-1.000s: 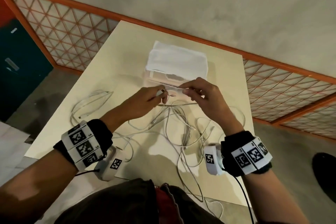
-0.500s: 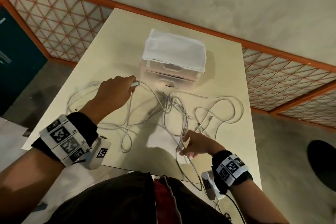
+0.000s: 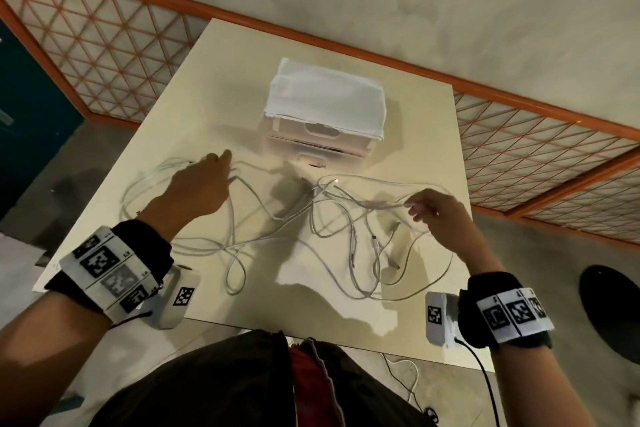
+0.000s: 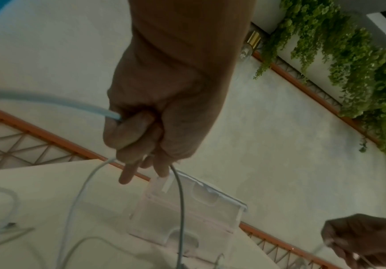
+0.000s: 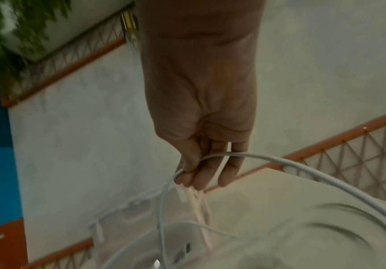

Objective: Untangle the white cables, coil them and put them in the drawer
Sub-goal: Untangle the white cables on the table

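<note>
Left hand point(image 3: 202, 189) and right hand point(image 3: 440, 215) each pinch a strand of white cables point(image 3: 329, 218); limp, light, snag-prone; judged best gripped near plugs

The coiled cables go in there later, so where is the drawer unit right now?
In the head view the drawer unit stands at the far middle of the table, under a white cloth, just beyond the tangled white cables and between the two hands.

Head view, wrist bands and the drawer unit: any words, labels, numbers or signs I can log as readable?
No readable words.
Left wrist band: square black-and-white marker codes; tiny characters beside them, too small to read.
Right wrist band: marker codes, characters blurred.
Drawer unit: no text visible.
</note>
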The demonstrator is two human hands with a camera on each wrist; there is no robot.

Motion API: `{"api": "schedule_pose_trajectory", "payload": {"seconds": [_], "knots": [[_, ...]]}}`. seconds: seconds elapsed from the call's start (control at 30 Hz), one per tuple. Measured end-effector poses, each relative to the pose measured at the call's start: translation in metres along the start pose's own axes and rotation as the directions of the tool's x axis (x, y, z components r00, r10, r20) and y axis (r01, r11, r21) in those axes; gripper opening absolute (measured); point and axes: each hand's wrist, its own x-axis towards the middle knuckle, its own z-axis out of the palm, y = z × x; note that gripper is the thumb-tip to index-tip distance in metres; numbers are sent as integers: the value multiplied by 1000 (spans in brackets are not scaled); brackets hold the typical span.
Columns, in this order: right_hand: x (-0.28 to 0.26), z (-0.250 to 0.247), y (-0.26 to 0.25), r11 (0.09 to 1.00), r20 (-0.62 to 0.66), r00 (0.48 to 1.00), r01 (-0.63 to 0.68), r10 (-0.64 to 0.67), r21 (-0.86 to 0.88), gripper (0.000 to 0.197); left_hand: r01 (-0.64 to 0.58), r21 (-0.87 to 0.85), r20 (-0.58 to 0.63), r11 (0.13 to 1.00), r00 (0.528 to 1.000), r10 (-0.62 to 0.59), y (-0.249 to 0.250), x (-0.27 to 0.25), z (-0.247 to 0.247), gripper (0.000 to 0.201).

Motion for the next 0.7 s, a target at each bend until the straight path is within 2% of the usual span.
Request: {"api": "schedule_pose_trajectory", "payload": {"seconds": [0.07, 0.13, 0.2, 0.27, 0.37, 0.43, 0.5, 0.57, 0.63, 0.7], "knots": [[3, -10, -22, 989, -71, 993, 104, -97, 105, 32, -91, -81, 153, 993, 983, 102, 9, 2, -1, 59], [2, -21, -47, 967, -137, 970, 219, -201, 131, 28, -187, -232, 208, 955, 949, 236, 22, 0, -4, 61], [-1, -30, -73, 939, -173, 938, 322, -299, 118, 20, -271, -404, 137, 873, 926, 351, 40, -3, -10, 57], [-4, -36, -96, 915, -182, 912, 390, -368, 104, 17, -317, -537, 52, 782, 913, 406, 60, -6, -14, 50], [-7, -38, -121, 884, -189, 884, 452, -427, 117, 18, -360, -610, 69, 706, 864, 499, 83, -9, -8, 46], [-9, -38, -134, 859, -183, 868, 489, -461, 154, 22, -399, -588, 43, 704, 853, 520, 94, -6, 2, 41], [-13, -39, -144, 832, -171, 859, 511, -483, 215, 26, -380, -600, 14, 704, 875, 484, 100, -3, 10, 32], [-15, -40, -151, 810, -168, 852, 524, -496, 262, 27, -365, -613, 7, 700, 884, 467, 107, -2, 12, 10], [-16, -43, -154, 790, -198, 839, 544, -506, 285, 27, -382, -630, -44, 676, 887, 460, 109, 1, 11, 15], [-14, -48, -155, 776, -285, 823, 562, -491, 287, 27, -413, -611, -106, 675, 888, 446, 106, 5, 9, 21]]}}
